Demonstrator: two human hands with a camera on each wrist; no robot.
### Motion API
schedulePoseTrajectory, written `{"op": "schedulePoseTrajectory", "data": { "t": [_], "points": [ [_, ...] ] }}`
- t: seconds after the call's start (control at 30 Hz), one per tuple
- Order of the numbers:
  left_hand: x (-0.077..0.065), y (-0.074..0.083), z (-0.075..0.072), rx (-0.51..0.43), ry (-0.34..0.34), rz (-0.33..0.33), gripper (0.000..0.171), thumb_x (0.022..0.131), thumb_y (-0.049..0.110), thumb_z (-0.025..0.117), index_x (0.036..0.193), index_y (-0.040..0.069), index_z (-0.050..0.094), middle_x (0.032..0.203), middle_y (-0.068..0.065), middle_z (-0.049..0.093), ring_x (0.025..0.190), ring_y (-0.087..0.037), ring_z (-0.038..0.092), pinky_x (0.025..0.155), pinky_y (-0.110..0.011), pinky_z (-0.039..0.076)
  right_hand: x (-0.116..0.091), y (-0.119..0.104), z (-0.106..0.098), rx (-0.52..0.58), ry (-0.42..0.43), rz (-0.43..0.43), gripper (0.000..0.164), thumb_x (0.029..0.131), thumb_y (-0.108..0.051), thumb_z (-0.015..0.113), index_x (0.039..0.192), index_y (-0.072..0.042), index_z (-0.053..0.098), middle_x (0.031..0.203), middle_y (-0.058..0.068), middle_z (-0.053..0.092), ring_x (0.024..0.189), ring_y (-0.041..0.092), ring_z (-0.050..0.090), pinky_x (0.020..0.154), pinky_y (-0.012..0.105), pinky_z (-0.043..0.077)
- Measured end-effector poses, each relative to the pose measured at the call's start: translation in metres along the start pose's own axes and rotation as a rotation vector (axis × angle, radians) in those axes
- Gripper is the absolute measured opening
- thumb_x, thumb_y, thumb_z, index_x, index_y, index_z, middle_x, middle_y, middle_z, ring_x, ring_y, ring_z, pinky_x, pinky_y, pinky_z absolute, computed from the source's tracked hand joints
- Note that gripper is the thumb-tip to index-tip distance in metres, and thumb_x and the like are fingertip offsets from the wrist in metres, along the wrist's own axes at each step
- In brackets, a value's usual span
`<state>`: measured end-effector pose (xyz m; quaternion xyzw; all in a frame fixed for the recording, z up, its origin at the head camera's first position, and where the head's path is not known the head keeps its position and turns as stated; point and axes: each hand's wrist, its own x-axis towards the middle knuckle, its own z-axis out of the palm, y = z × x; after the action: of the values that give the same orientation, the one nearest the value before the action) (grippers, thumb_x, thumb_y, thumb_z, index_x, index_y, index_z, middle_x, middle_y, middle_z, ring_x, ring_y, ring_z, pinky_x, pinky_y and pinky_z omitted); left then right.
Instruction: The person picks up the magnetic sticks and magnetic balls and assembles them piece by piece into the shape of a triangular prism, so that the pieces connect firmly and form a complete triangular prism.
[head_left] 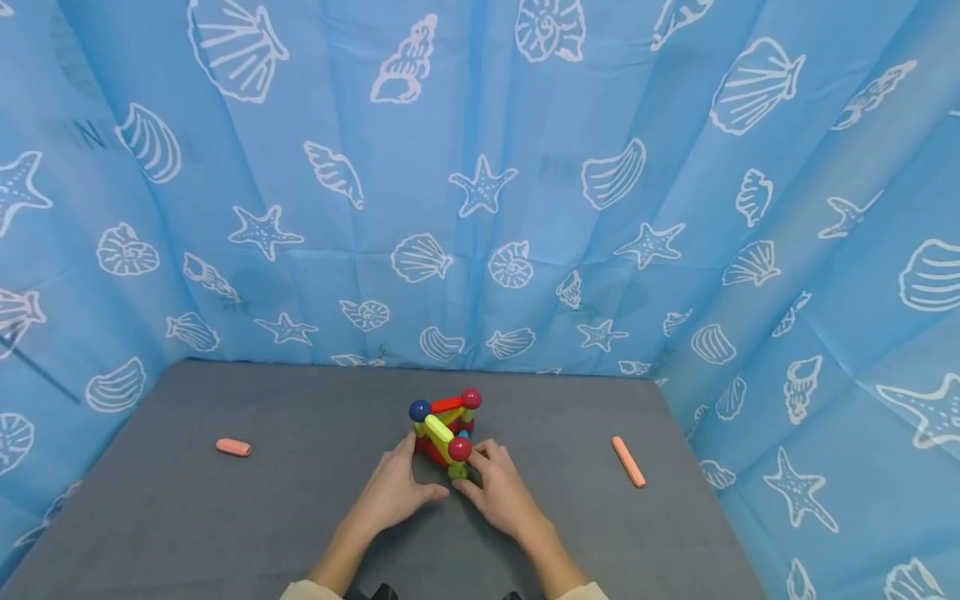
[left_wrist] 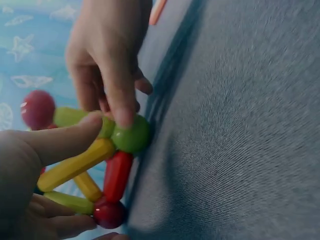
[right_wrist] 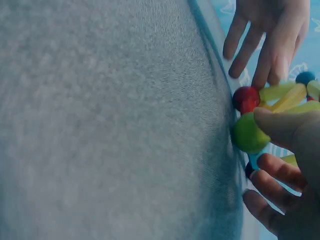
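Observation:
A small building-toy frame of coloured balls and sticks (head_left: 440,431) stands on the grey cloth between the two hands. Its top corners are a blue ball (head_left: 420,410) and two red balls. Low at the near corner sits a green ball (right_wrist: 250,133), with a red ball (left_wrist: 109,212) at another bottom corner. My right hand (head_left: 504,493) holds that near corner, thumb on the green ball and fingers around the far side. On the left side, my left hand (head_left: 396,485) touches the frame with fairly straight fingers, its thumb spread apart in the head view.
A short salmon-pink stick (head_left: 234,447) lies to the left on the grey cloth (head_left: 300,517), and a longer one (head_left: 628,462) to the right. Behind and at the sides hangs a blue curtain (head_left: 480,275) with white shell and starfish prints.

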<state>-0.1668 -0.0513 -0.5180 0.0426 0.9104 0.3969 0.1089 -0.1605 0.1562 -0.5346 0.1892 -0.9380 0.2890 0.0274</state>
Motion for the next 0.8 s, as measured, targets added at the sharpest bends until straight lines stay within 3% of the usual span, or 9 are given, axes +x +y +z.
{"op": "schedulePoseTrajectory", "data": {
  "t": [0.1, 0.2, 0.33, 0.43, 0.57, 0.7, 0.8],
  "points": [
    [0.010, -0.002, 0.006, -0.021, 0.005, 0.030, 0.125, 0.073, 0.049, 0.090, 0.162, 0.000, 0.017, 0.163, -0.024, 0.036, 0.146, -0.051, 0.037, 0.110, -0.069, 0.038, -0.004, -0.003, -0.004, -0.036, -0.058, -0.006, 0.044, 0.095, -0.036, 0.073, 0.133, -0.015, 0.066, 0.122, 0.001, 0.060, 0.103, 0.014, 0.050, 0.083, 0.030, 0.047],
    [0.016, -0.001, 0.012, -0.036, 0.035, 0.065, 0.126, 0.073, 0.047, 0.091, 0.162, 0.000, 0.015, 0.164, -0.022, 0.034, 0.146, -0.051, 0.035, 0.110, -0.072, 0.036, -0.009, -0.003, -0.010, -0.073, -0.135, 0.042, 0.059, 0.098, -0.046, 0.064, 0.148, -0.017, 0.053, 0.141, 0.010, 0.053, 0.121, 0.026, 0.048, 0.097, 0.046, 0.045],
    [0.021, 0.003, 0.020, -0.030, 0.085, 0.096, 0.125, 0.072, 0.042, 0.092, 0.161, -0.002, 0.016, 0.163, -0.021, 0.036, 0.141, -0.047, 0.038, 0.110, -0.071, 0.037, -0.017, 0.002, -0.019, -0.117, -0.195, 0.157, 0.081, 0.097, -0.058, 0.059, 0.161, -0.018, 0.031, 0.161, 0.020, 0.032, 0.147, 0.045, 0.029, 0.112, 0.069, 0.030],
    [0.024, 0.004, 0.026, -0.011, 0.117, 0.096, 0.122, 0.074, 0.039, 0.092, 0.161, 0.000, 0.017, 0.162, -0.019, 0.038, 0.134, -0.042, 0.040, 0.110, -0.066, 0.040, -0.023, 0.013, -0.028, -0.159, -0.152, 0.216, 0.089, 0.093, -0.059, 0.066, 0.161, -0.016, 0.028, 0.165, 0.023, 0.026, 0.152, 0.050, 0.020, 0.116, 0.075, 0.020],
    [0.026, 0.001, 0.025, 0.002, 0.143, 0.073, 0.112, 0.078, 0.035, 0.090, 0.162, 0.004, 0.022, 0.162, -0.016, 0.039, 0.133, -0.039, 0.042, 0.110, -0.060, 0.042, -0.029, 0.039, -0.041, -0.218, -0.059, 0.271, 0.090, 0.090, -0.054, 0.071, 0.160, -0.013, 0.032, 0.165, 0.025, 0.024, 0.153, 0.052, 0.018, 0.116, 0.077, 0.015],
    [0.024, -0.003, 0.016, 0.024, 0.175, 0.049, 0.092, 0.086, 0.025, 0.084, 0.159, 0.004, 0.032, 0.155, -0.018, 0.047, 0.135, -0.041, 0.046, 0.110, -0.059, 0.043, -0.036, 0.072, -0.061, -0.262, -0.001, 0.346, 0.087, 0.092, -0.048, 0.072, 0.159, -0.009, 0.033, 0.164, 0.030, 0.022, 0.151, 0.056, 0.016, 0.115, 0.078, 0.015],
    [0.023, -0.005, 0.012, 0.065, 0.197, 0.031, 0.073, 0.089, 0.020, 0.080, 0.150, 0.001, 0.046, 0.140, -0.018, 0.060, 0.128, -0.039, 0.053, 0.104, -0.058, 0.047, -0.044, 0.094, -0.078, -0.275, 0.027, 0.419, 0.083, 0.095, -0.042, 0.070, 0.159, -0.006, 0.031, 0.162, 0.033, 0.020, 0.149, 0.059, 0.016, 0.113, 0.078, 0.017]
  ]
}}
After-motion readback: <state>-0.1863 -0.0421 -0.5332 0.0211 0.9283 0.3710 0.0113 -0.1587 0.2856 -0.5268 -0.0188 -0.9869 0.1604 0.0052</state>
